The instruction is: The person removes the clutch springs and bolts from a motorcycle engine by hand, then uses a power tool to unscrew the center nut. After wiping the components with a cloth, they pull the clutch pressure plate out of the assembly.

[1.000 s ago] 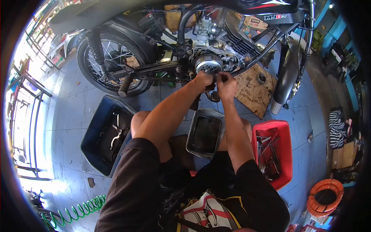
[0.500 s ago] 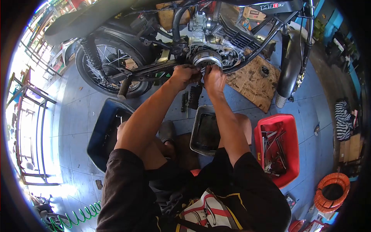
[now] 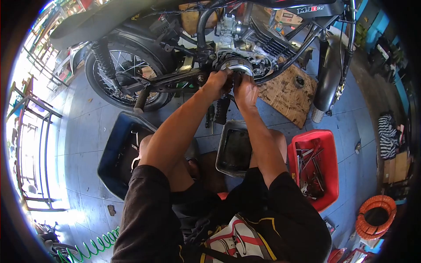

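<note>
1. Clutch assembly (image 3: 238, 65), round, ringed in bright metal; mounted in the exposed side of the engine, far middle of the scene.
2. Left hand (image 3: 217, 83), at the near left edge of the clutch assembly; fingers bent inward; cannot tell what, if anything, they grip.
3. Right hand (image 3: 246, 91), just beside the left hand, at the near edge of the same assembly; fingertips hidden, grip cannot be told.
4. Motorcycle (image 3: 201, 35), standing across the far side; rear wheel (image 3: 127, 72) to the left, front fender (image 3: 328, 74), black, to the right.
5. Screwdriver (image 3: 211, 117), on the tiled floor, nearer than the hands.
6. Rectangular pan (image 3: 237, 147), grey-rimmed, dark inside; between the forearms, near the hands.
7. Stained board (image 3: 285, 98), flat on the floor right of the engine; a dark round part (image 3: 299, 81) upon it.
8. Red bin (image 3: 331, 171), near right, holding assorted metal tools (image 3: 313, 168).
9. Dark blue bin (image 3: 116, 147), left of the left forearm; pale metal parts inside.
10. Orange coil (image 3: 376, 217), near right corner.
11. Green coiled hose (image 3: 94, 246), near left.
</note>
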Demonstrator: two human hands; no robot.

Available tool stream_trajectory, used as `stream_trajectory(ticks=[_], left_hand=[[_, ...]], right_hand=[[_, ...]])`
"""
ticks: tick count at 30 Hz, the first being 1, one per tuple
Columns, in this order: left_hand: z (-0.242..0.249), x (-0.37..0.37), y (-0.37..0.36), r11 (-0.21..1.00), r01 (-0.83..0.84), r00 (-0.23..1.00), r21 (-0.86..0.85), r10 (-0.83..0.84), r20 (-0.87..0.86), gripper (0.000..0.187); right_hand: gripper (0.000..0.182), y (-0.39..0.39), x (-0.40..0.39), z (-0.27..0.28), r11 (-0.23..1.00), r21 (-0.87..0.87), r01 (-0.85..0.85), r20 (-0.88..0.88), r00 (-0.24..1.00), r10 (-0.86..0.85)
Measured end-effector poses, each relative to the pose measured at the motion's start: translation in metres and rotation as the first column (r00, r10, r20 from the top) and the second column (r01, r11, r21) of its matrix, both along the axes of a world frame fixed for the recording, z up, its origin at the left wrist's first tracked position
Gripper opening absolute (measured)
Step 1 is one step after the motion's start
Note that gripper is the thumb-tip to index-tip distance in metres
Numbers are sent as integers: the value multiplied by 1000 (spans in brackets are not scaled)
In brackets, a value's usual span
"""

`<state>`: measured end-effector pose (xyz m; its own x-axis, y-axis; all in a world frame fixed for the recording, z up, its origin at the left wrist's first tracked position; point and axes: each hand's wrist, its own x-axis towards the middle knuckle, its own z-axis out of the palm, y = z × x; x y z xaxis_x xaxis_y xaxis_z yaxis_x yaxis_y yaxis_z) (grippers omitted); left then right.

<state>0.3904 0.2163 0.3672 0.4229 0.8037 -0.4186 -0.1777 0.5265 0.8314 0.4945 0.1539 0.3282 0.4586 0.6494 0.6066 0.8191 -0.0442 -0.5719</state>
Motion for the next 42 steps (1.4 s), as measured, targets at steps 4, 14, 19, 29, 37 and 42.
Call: stream_trajectory(ticks=[4,14,19,29,37,42], left_hand=[[-1,16,-1,1000,-19,1000,-19,19,9,20],[-18,28,13,994,-105,984,35,109,-142,22],[-3,27,0,995,-93,988,30,96,-118,24],[-3,25,2,996,-87,994,-8,86,-68,23],[6,24,-1,999,-46,992,1,46,-121,24],[-1,27,4,998,-69,991,5,69,-116,25]], right_hand=[[17,-5,-3,5,999,43,-14,73,997,11],[14,-6,-2,2,999,16,-41,72,997,40],[14,-10,4,2,993,67,-96,47,995,93],[16,-5,-2,-2,994,87,-64,-10,998,65],[16,-9,-2,4,998,60,-23,-50,998,26],[17,-10,-2,5,992,99,-75,18,997,74]])
